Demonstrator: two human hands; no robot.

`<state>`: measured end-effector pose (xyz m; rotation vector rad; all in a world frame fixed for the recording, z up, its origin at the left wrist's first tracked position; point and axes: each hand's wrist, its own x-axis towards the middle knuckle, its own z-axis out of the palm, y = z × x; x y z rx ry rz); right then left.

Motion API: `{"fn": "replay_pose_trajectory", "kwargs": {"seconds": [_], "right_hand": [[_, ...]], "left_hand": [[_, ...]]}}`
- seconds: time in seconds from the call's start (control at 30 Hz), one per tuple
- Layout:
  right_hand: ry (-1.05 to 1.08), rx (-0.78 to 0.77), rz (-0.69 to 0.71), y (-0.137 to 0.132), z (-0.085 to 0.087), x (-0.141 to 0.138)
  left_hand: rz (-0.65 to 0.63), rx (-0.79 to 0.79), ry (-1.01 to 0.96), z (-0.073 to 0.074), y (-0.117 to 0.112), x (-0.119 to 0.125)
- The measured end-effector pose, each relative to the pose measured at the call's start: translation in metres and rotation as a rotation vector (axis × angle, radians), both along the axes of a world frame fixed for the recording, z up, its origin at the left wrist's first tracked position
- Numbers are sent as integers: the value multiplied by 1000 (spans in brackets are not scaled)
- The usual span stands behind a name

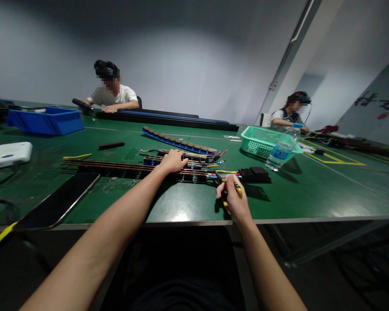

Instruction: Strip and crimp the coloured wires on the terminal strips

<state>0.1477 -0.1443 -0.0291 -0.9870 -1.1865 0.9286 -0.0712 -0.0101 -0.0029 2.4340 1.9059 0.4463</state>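
Observation:
My left hand (pixel 173 161) is closed over a long dark strip with copper-coloured rails (pixel 132 167), bearing down near its right part. The fingertips are partly hidden behind the knuckles. My right hand (pixel 235 199) grips pliers with yellow handles (pixel 237 187); their dark jaws (pixel 218 175) reach the coloured wires (pixel 211 176) at the strip's right end. Whether the jaws touch a wire is too small to tell. Beyond those wires sits a black connector block (pixel 254 174). Shorter railed pieces lie just behind my left hand, and a blue-backed railed strip (pixel 178 140) rests further back.
A phone (pixel 56 203) lies at the front left, near a white box (pixel 10 154). Behind stands a blue bin (pixel 47 121). On the right are a green basket (pixel 256 149) and a water bottle (pixel 282 151). Two people work across the green table (pixel 188 209).

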Motion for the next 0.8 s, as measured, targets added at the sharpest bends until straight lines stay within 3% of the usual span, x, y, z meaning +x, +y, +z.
{"fn": "replay_pose_trajectory", "kwargs": {"seconds": [0.17, 0.27, 0.4, 0.57, 0.7, 0.8], "right_hand": [[312, -82, 6, 9, 0, -3], [349, -56, 33, 9, -1, -4], [79, 4, 32, -7, -6, -10], [-411, 148, 214, -32, -12, -20], [-397, 306, 349, -34, -4, -16], [-368, 438, 404, -19, 10, -7]], "left_hand": [[-10, 24, -6, -1, 1, 0], [-4, 22, -8, -2, 1, 0], [-8, 23, -13, -2, 1, 0], [-10, 27, -8, -1, 0, 0], [-10, 14, 3, 0, 1, 0], [-13, 17, 3, -1, 2, 0]]}}
